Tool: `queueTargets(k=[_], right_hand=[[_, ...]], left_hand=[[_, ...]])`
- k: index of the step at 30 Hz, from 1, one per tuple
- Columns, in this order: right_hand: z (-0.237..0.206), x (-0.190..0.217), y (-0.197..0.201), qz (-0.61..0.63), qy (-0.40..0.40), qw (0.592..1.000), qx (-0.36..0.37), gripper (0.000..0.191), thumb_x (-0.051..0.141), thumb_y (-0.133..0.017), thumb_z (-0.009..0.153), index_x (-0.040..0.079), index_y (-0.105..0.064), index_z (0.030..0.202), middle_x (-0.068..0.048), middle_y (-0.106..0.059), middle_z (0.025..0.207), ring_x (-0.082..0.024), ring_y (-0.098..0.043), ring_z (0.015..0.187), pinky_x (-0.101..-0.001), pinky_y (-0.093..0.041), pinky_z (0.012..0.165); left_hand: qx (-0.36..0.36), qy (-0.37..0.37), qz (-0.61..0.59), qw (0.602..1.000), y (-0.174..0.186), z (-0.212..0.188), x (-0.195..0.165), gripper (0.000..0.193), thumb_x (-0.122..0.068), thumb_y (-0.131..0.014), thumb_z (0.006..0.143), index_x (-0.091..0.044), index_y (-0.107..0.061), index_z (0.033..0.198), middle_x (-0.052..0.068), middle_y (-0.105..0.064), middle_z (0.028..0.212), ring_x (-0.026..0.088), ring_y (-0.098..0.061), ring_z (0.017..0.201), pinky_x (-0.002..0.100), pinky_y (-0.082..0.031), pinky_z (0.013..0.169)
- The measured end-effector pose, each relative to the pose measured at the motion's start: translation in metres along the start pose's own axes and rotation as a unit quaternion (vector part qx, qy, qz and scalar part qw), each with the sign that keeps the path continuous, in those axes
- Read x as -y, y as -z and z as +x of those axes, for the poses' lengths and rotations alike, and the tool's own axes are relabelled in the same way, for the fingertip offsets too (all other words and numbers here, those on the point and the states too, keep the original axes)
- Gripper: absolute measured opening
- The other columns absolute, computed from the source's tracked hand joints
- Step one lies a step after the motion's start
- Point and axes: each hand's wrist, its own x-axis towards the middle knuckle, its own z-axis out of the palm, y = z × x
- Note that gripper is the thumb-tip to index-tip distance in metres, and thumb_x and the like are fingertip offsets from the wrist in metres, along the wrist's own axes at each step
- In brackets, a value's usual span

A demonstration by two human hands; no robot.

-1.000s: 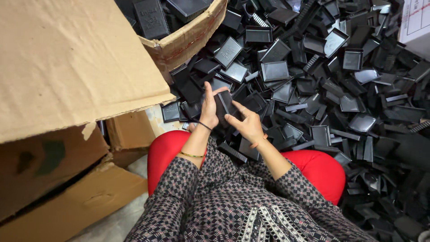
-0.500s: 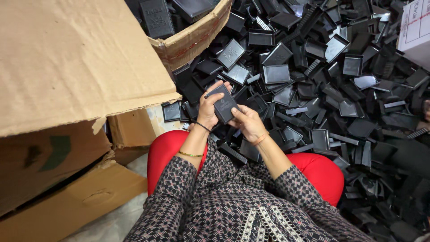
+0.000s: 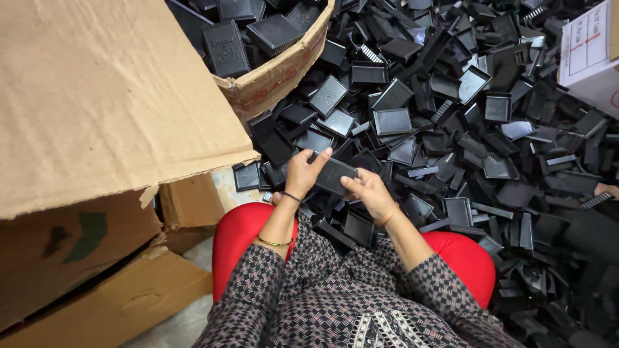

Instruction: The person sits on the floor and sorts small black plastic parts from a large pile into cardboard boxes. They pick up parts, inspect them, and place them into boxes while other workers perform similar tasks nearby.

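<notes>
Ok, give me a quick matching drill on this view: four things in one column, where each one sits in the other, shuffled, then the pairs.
Things:
1. black plastic piece
2. big cardboard flap
3. cardboard box of black parts
4. white box

Places:
A. top right corner
B. held between the left hand and right hand
C. covering the left side of the view
D. top centre, above the hands

Pairs: 1-B, 2-C, 3-D, 4-A
</notes>
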Motion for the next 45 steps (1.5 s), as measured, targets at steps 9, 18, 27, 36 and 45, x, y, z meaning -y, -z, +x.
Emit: queueTargets(k=[9,18,27,36,45], right_hand=[[0.123,0.151,-0.006,0.128,0.224,0.960,0.107,0.022,0.024,-0.079,0.104,0.007,-0.064,0.104,-0.001,-0.063,0.083,-0.011,-0.060,0.071,-0.0361,-0.069,0.090],[0.174,0.017,-0.112,-0.453,0.286,0.842,-0.062,0.044,0.032,-0.085,0.076,-0.002,-0.070,0.100,-0.027,-0.069,0.098,-0.044,-0.067,0.089,-0.0495,-0.055,0.078],[0.122,-0.026,0.016,-0.476,0.221,0.821,-0.224,0.021,0.021,-0.072,0.090,0.000,-0.075,0.094,-0.021,-0.073,0.095,-0.039,-0.071,0.090,-0.0461,-0.057,0.082],[0.057,-0.016,0.022,-0.302,0.167,0.937,-0.059,0.019,0.017,-0.072,0.093,-0.001,-0.072,0.092,-0.014,-0.075,0.088,-0.011,-0.067,0.078,-0.0298,-0.054,0.071],[0.232,0.069,-0.010,-0.565,0.195,0.790,-0.140,0.084,0.042,-0.093,0.066,0.018,-0.060,0.139,-0.023,-0.041,0.151,-0.044,-0.039,0.139,-0.0590,-0.039,0.104]], left_hand=[[-0.404,-0.073,-0.193,0.891,0.027,0.045,0.054,0.036,-0.027,-0.061,0.104,0.003,-0.059,0.123,0.015,-0.062,0.124,0.020,-0.059,0.113,0.034,-0.047,0.100],[-0.395,0.061,-0.248,0.883,0.030,0.059,0.079,0.065,-0.043,-0.048,0.106,0.003,-0.038,0.151,0.015,-0.038,0.160,0.024,-0.038,0.142,0.036,-0.032,0.116],[0.139,0.162,-0.291,0.933,-0.013,0.027,0.060,0.071,-0.055,-0.046,0.103,-0.006,-0.042,0.153,0.009,-0.037,0.164,0.018,-0.035,0.146,0.035,-0.029,0.115],[0.150,0.101,-0.423,0.888,-0.030,0.009,0.042,0.058,-0.041,-0.066,0.095,-0.018,-0.047,0.144,0.008,-0.064,0.125,0.019,-0.061,0.114,0.037,-0.050,0.095],[0.093,0.209,-0.560,0.796,0.008,0.032,0.043,0.051,-0.052,-0.063,0.095,-0.014,-0.061,0.129,0.007,-0.070,0.115,0.022,-0.068,0.105,0.044,-0.053,0.093]])
